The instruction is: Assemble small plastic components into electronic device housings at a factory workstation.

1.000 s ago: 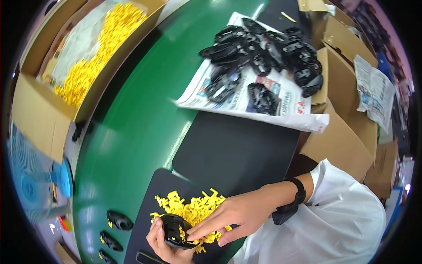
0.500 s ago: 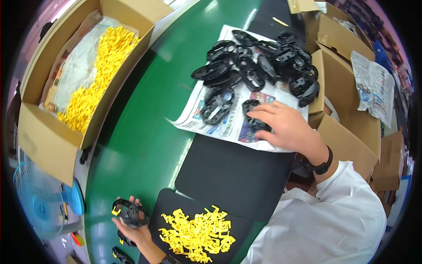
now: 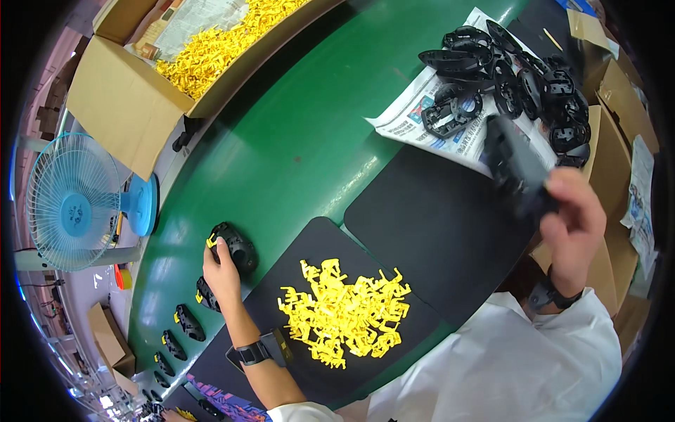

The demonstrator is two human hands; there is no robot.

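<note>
My left hand [image 3: 222, 274] is closed on a black plastic shell [image 3: 241, 252] with a yellow clip at its edge, down at the green table surface; the palm side of the grip is hidden. My right hand [image 3: 578, 216] pinches another black plastic shell [image 3: 512, 158], smeared by motion, above the newspaper's near edge. Behind it, several black shells [image 3: 508, 88] lie heaped on the newspaper [image 3: 409, 126]. A pile of small yellow clips [image 3: 344, 309] rests on the black mat [image 3: 271, 295] between my arms.
Black shells with yellow clips [image 3: 188, 323] form a row along the green table [image 3: 295, 162]. At the upper left stands a cardboard box [image 3: 126, 102] of yellow clips, with a blue fan [image 3: 76, 211] below it. More open cartons [image 3: 615, 169] stand at the right.
My right hand has lifted a shell off the newspaper and drawn it nearer. My left hand has turned from palm up to over its shell, lower at the table. The view has swung leftward.
</note>
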